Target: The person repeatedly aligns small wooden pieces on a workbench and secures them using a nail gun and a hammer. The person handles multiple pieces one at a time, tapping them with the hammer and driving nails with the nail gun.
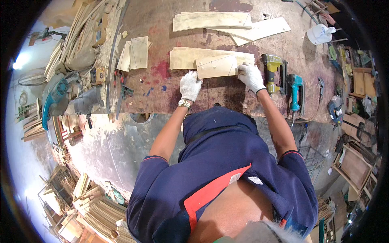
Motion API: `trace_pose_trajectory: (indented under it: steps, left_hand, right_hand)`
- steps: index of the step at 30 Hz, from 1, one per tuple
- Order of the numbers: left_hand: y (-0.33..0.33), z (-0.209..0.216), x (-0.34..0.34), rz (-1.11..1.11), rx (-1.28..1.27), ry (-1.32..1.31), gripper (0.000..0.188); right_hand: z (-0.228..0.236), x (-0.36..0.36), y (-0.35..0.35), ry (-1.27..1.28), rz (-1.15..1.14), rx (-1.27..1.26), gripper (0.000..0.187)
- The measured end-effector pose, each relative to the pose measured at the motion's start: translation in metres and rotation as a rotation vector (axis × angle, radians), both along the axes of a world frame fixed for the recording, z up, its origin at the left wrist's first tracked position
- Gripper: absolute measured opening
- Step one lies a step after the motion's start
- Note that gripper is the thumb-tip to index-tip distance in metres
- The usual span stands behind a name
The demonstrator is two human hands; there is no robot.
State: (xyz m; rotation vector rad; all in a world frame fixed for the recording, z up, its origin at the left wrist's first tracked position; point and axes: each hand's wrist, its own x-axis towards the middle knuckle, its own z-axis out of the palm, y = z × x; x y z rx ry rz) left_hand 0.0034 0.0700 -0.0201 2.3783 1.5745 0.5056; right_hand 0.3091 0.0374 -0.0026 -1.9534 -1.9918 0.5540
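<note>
Pale wood makes up a short, tapered board with a thin dark line (216,67) near the front edge of a worn brown wooden counter (162,95), seen from the head camera above. The white-gloved right hand (250,77) pinches its right end between bent fingers. The white-gloved left hand (190,86) is at its lower left corner with fingers curled; whether they grip or only touch it cannot be told. Just behind the short board, partly covered by it, is a longer pale wooden board (182,59). Farther back, a slightly curved stack of pale wooden strips (210,21) overlaps a pale slanting plank (265,30). Well to the left, small pale wooden offcuts (139,53) lie together. Right of the right hand, a yellow-and-black nail gun (273,73) rests near a teal nail gun (296,93); a white plastic container (319,35) stands toward the far right corner.
</note>
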Motion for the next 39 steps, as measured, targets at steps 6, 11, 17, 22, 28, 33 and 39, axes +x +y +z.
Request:
trace_pose_trajectory:
  steps: [6,11,17,22,28,33,39]
  left_hand:
    - [0.007,0.001,-0.001,0.079,-0.096,-0.144,0.025]
    - [0.006,-0.001,-0.001,0.119,-0.150,-0.102,0.023]
    - [0.014,-0.007,-0.009,0.074,-0.201,-0.171,0.024]
    - [0.016,-0.009,-0.013,-0.025,-0.095,-0.141,0.023]
    - [0.021,-0.003,-0.013,-0.065,-0.116,-0.144,0.023]
    - [0.022,0.003,-0.013,-0.062,-0.165,-0.108,0.022]
    - [0.023,-0.003,-0.018,-0.124,-0.108,-0.035,0.020]
  right_hand:
    - [-0.003,0.002,0.007,0.144,-0.007,-0.019,0.020]
    - [-0.001,-0.010,-0.001,-0.025,-0.026,0.024,0.015]
    - [-0.015,-0.009,-0.008,-0.011,-0.026,0.143,0.012]
    - [-0.010,-0.010,-0.009,-0.036,0.014,0.176,0.011]
    - [-0.018,-0.004,-0.003,-0.011,0.012,0.092,0.009]
    - [-0.016,-0.004,-0.003,0.002,0.021,0.082,0.010]
    - [-0.020,-0.007,-0.008,-0.041,0.038,0.143,0.010]
